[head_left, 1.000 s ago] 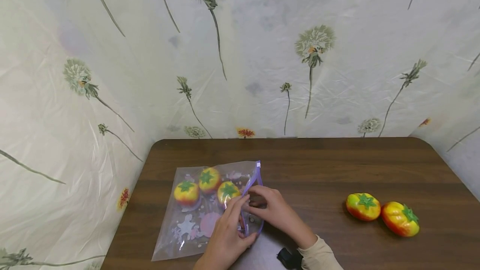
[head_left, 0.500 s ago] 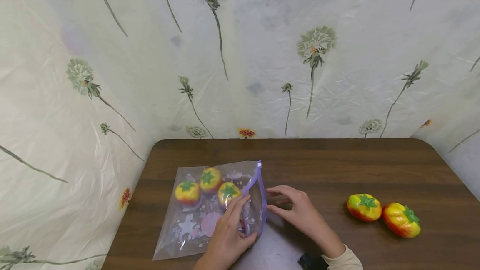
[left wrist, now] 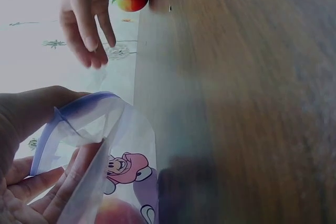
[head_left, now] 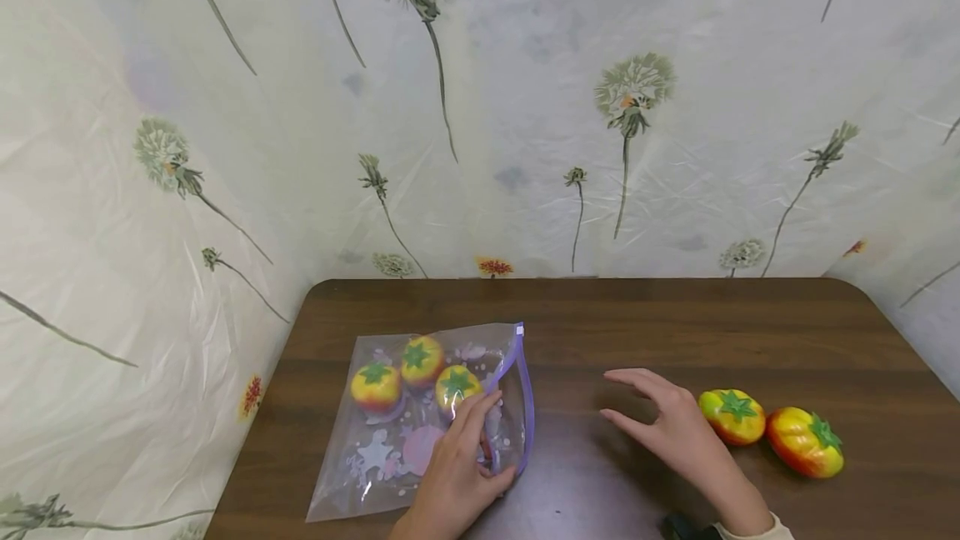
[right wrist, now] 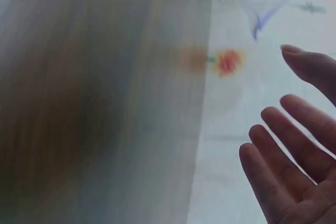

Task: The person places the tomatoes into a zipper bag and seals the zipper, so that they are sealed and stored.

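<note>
A clear zip bag with a purple zip edge lies at the left of the table. Three yellow-and-red toy fruits with green leafy tops show inside it. My left hand grips the bag near its mouth; in the left wrist view the thumb lies along the purple edge and the mouth gapes. Over the table between the bag and two more toy fruits is my right hand, with thumb and fingers spread and nothing between them. It partly overlaps the nearer fruit in the head view.
The dark wooden table has rounded far corners. Behind it and along its left side hangs a pale sheet printed with dandelions. A black wrist strap shows at the right wrist.
My right hand has let go of the bag's mouth and moved right, towards the two loose toy fruits. The bag's mouth gapes wider. My left hand stays in place.
</note>
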`<action>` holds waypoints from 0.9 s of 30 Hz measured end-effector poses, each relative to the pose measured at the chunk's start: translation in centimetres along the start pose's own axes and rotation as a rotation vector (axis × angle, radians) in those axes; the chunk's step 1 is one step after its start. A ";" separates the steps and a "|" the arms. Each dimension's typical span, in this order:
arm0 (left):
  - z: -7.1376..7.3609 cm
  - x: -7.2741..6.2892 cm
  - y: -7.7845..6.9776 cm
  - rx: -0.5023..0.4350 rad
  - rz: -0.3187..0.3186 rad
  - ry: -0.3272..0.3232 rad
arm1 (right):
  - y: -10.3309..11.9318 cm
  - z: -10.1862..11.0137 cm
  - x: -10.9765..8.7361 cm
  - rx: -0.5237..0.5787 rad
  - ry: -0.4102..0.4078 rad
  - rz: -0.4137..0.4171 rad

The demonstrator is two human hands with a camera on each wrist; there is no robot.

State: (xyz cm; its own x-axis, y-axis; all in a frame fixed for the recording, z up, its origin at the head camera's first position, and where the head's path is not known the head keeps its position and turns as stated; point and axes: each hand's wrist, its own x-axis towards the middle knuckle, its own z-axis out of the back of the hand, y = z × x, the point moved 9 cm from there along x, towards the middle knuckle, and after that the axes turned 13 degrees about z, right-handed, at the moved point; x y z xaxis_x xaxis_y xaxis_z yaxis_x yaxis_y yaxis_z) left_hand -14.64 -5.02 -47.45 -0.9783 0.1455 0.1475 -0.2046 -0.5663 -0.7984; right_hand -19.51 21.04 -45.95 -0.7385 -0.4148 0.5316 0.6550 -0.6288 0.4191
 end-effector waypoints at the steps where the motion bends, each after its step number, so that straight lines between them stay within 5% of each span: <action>1: 0.0 0.0 0.0 0.001 -0.001 -0.001 | -0.3 0.5 -0.2 -0.015 -0.005 -0.005; 15: -0.1 0.0 0.0 -0.013 0.010 0.008 | -4.5 7.6 -3.1 -0.184 -0.030 -0.105; 27: -0.1 0.1 0.2 -0.011 0.015 -0.002 | -9.5 9.3 -6.4 -0.179 0.255 -0.369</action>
State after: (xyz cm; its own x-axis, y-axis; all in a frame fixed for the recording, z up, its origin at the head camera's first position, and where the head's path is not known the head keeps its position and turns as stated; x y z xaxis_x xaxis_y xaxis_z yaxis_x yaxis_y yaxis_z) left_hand -14.75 -5.05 -47.67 -0.9812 0.1359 0.1368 -0.1900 -0.5595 -0.8068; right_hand -19.57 35.80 -46.47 -0.9467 -0.2769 0.1644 0.3206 -0.8583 0.4006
